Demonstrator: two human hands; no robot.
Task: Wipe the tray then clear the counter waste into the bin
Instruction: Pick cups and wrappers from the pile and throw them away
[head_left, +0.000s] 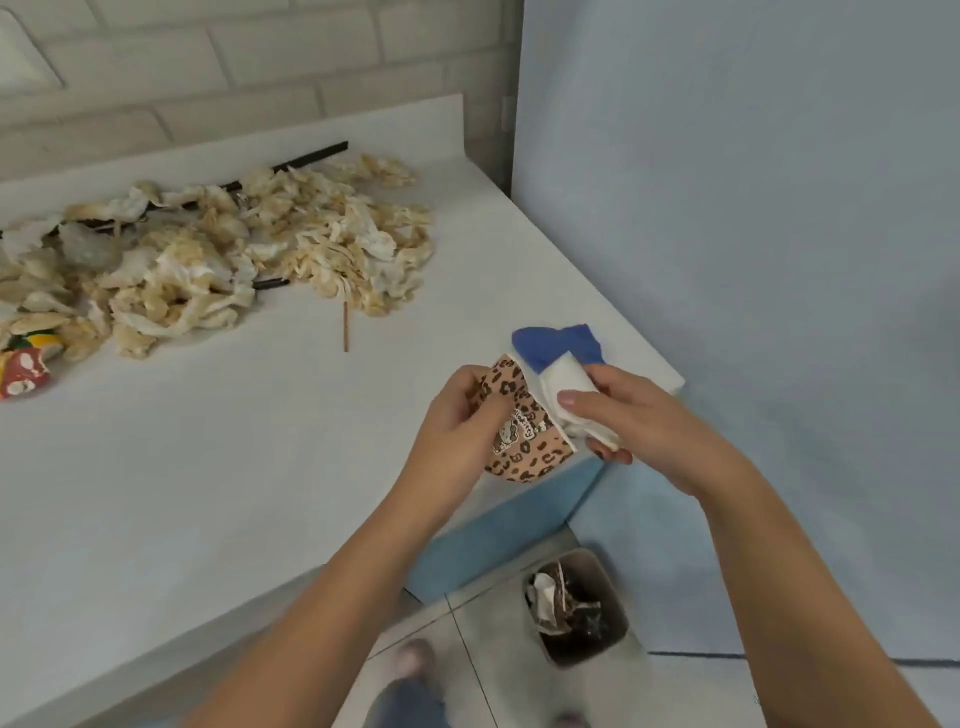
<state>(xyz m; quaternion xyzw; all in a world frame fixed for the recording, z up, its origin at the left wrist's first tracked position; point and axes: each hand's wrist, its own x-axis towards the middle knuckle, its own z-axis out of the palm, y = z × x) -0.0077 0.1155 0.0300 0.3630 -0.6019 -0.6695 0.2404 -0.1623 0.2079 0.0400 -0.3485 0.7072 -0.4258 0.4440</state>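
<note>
The left hand (457, 415) grips the small round leopard-print tray (524, 449) by its edge over the corner of the white counter (208, 441). The right hand (641, 415) pinches a folded white-and-blue cloth (566, 382) against it. Firm strokes, turning the tray, would likely clean best. The pale papery waste heap (234, 254) lies well apart, and the grey bin (615, 608) stands below.

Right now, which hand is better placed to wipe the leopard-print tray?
Right. The right hand holds the white cloth against the tray, which the left hand grips by its other edge.
</note>
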